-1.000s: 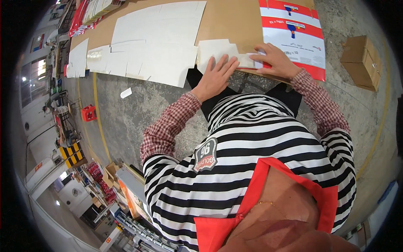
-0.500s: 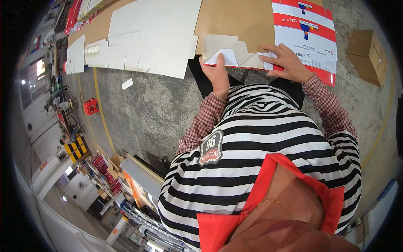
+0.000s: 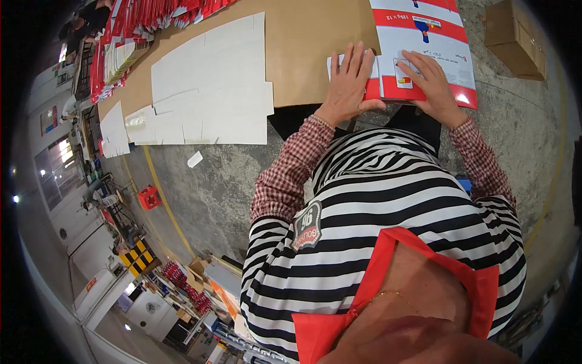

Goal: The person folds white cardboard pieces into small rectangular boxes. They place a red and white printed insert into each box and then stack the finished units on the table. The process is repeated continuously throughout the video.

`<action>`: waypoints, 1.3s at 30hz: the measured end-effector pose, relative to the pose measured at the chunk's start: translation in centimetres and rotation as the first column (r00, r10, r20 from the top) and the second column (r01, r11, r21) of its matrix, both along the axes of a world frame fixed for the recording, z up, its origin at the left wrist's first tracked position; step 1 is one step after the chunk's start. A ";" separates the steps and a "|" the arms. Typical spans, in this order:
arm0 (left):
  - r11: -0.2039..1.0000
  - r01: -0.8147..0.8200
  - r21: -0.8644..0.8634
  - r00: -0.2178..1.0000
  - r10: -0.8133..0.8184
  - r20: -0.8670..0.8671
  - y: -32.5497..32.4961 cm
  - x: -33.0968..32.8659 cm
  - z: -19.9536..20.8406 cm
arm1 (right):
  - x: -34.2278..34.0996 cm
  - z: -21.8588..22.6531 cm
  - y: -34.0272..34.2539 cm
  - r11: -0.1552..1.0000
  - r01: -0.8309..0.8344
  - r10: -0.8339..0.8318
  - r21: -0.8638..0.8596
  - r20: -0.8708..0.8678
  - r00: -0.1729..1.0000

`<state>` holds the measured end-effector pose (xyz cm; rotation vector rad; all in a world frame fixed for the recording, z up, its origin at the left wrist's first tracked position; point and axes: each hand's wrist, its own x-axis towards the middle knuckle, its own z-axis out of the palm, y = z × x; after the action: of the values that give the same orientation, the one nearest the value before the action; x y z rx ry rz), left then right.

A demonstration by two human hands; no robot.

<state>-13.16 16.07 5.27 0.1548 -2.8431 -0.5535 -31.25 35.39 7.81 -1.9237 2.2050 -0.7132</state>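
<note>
My left hand [image 3: 348, 85] lies flat, palm down, on a small red-and-white folded carton [image 3: 373, 90] at the near edge of the table. Most of that carton is hidden under the fingers. To its right, my right hand [image 3: 435, 91] rests with fingers stretched out on a red-and-white printed cardboard sheet [image 3: 451, 57], its fingertips beside a small white panel with a picture. Both hands touch the cardboard and grip nothing. Left of them lie flat, unfolded carton blanks [image 3: 209, 91], plain grey-white side up, with slits along their edges.
Brown board [image 3: 315, 42] covers the tabletop. Many red-and-white folded cartons [image 3: 130, 36] are piled at the far left. An open brown cardboard box [image 3: 512, 39] sits on the floor at right. A white scrap [image 3: 194, 159] and a red crate [image 3: 149, 198] lie on the floor.
My left hand has let go of the white flap and moved right, now flat on the carton. The grey-white inner side near my hands has given way to printed faces. My right hand has spread out.
</note>
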 end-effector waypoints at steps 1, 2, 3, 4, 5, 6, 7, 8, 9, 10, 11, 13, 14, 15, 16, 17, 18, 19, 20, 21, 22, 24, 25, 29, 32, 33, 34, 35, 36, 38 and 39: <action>1.000 0.002 -0.017 1.000 -0.002 0.013 0.0 -0.2 0.0 | 0.0 -0.3 0.0 1.000 -0.001 0.001 0.002 0.005 1.000; 0.999 0.003 -0.034 1.000 -0.002 0.026 -0.1 -0.4 0.0 | -0.1 -0.4 0.0 1.000 -0.009 0.009 0.013 0.006 1.000; 0.999 0.004 -0.045 0.999 -0.002 0.042 0.0 -0.5 -0.1 | 0.0 -0.5 0.0 0.999 -0.018 0.017 0.031 0.010 1.000; 0.997 0.011 -0.080 0.997 -0.005 0.073 0.1 -0.6 -0.2 | 0.1 -0.6 0.1 0.998 -0.027 0.026 0.048 0.016 1.000; 0.993 0.020 -0.115 0.994 -0.008 0.105 0.1 -0.7 -0.1 | 0.2 -0.7 0.1 0.998 -0.034 0.035 0.055 -0.003 0.999; 0.988 0.032 -0.150 0.991 -0.012 0.136 0.2 -0.9 -0.2 | 0.4 -1.0 0.2 0.997 -0.039 0.041 0.062 -0.022 0.999; 0.986 0.022 -0.164 0.989 0.002 0.146 0.3 -0.9 -0.2 | 0.5 -1.2 0.3 0.997 -0.044 0.047 0.069 -0.041 0.998; 0.984 0.012 -0.178 0.988 0.016 0.157 0.6 -0.9 -0.1 | 0.5 -1.6 0.3 0.997 -0.040 0.043 0.066 -0.060 0.997; 0.982 0.004 -0.190 0.985 0.029 0.169 0.8 -0.8 -0.1 | 0.5 -2.0 0.4 0.997 -0.034 0.039 0.065 -0.077 0.996; 0.980 -0.002 -0.199 0.985 0.037 0.169 0.9 -0.9 0.0 | 0.6 -2.3 0.4 0.998 -0.029 0.035 0.064 -0.095 0.995; 0.978 -0.008 -0.208 0.984 0.044 0.170 1.0 -1.0 0.0 | 0.6 -2.6 0.5 0.998 -0.020 0.026 0.060 -0.094 0.995; 0.976 -0.023 -0.218 0.984 0.061 0.170 1.1 -1.2 0.1 | 0.6 -2.9 0.2 0.999 -0.010 0.014 0.041 -0.096 0.995; 0.977 -0.027 -0.213 0.983 0.065 0.171 1.3 -1.4 0.1 | 0.6 -3.1 0.2 0.999 -0.004 0.007 0.044 -0.074 0.997; 0.976 -0.032 -0.216 0.984 0.068 0.165 1.2 -1.7 0.2 | 0.4 -3.1 0.1 0.999 0.005 -0.002 0.039 -0.057 0.998; 0.979 -0.041 -0.198 0.983 0.075 0.170 1.2 -1.8 0.3 | 0.2 -2.9 0.1 0.999 0.013 -0.012 0.034 -0.041 0.999; 0.982 -0.050 -0.179 0.982 0.082 0.172 1.2 -1.8 0.2 | 0.1 -2.8 0.2 0.999 -0.003 0.004 0.040 -0.016 1.000; 0.984 -0.066 -0.165 0.982 0.094 0.166 0.9 -2.0 0.2 | -0.6 -2.5 0.0 0.999 -0.026 0.026 0.042 0.001 1.000; 0.985 -0.077 -0.156 0.981 0.103 0.167 0.9 -2.2 0.0 | -1.2 -2.2 0.0 0.998 -0.047 0.047 0.045 0.015 0.999; 0.985 -0.088 -0.146 0.980 0.112 0.166 1.1 -2.2 -0.2 | -1.9 -2.3 1.1 0.993 0.113 -0.113 -0.025 -0.033 0.993; 0.984 -0.105 -0.142 0.978 0.129 0.166 1.0 -2.2 -0.3 | -2.7 -2.7 2.6 0.960 0.259 -0.267 -0.109 -0.065 0.962; 0.988 -0.123 -0.093 0.979 0.136 0.150 1.2 -2.2 0.0 | -3.3 -2.5 4.4 0.867 0.479 -0.478 -0.137 0.042 0.877; 0.979 -0.203 -0.005 0.972 0.202 0.118 1.2 -2.2 -0.3 | -5.0 -3.5 9.0 0.581 0.812 -0.573 -0.050 0.684 0.452; 0.968 -0.247 0.038 0.965 0.242 0.104 1.3 -2.2 -0.5 | -5.4 -4.4 10.3 0.494 0.857 -0.280 0.145 0.960 -0.001; 0.935 -0.329 0.133 0.944 0.322 0.070 3.9 -5.1 -1.9 | -0.8 -3.8 4.3 0.615 0.779 0.224 0.125 0.919 -0.324; 0.859 -0.278 0.431 0.939 0.337 -0.065 5.8 -6.6 0.9 | 2.5 -2.2 -3.9 0.717 0.693 -0.091 -0.075 0.976 0.199; 0.837 -0.269 0.475 0.913 0.379 -0.151 5.3 -5.8 2.5 | 0.4 -2.3 -5.0 0.792 0.599 -0.090 -0.117 0.949 0.304; 0.843 -0.267 0.467 0.886 0.406 -0.225 4.3 -4.6 3.5 | -2.3 -2.4 -6.1 0.852 0.500 -0.077 -0.153 0.909 0.409; 0.848 -0.269 0.457 0.854 0.429 -0.294 3.0 -3.0 4.6 | -6.5 -2.3 -7.1 0.880 0.448 -0.045 -0.155 0.914 0.404; 0.850 -0.349 0.395 0.832 0.475 -0.286 1.4 -0.9 5.1 | -10.9 -1.8 -8.2 0.907 0.393 -0.015 -0.151 0.921 0.389; 0.809 -0.525 0.265 0.779 0.582 -0.234 -2.2 4.0 4.6 | -18.0 2.4 -10.7 0.992 0.123 -0.051 0.021 0.966 0.252; 0.770 -0.616 0.167 0.744 0.638 -0.200 -3.8 6.6 4.7 | -21.2 2.6 -12.6 0.997 0.039 -0.075 0.067 0.960 0.269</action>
<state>-6.55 12.30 9.94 0.9546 -2.3071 -0.4970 -52.48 22.82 10.42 -0.8188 1.3804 -1.3686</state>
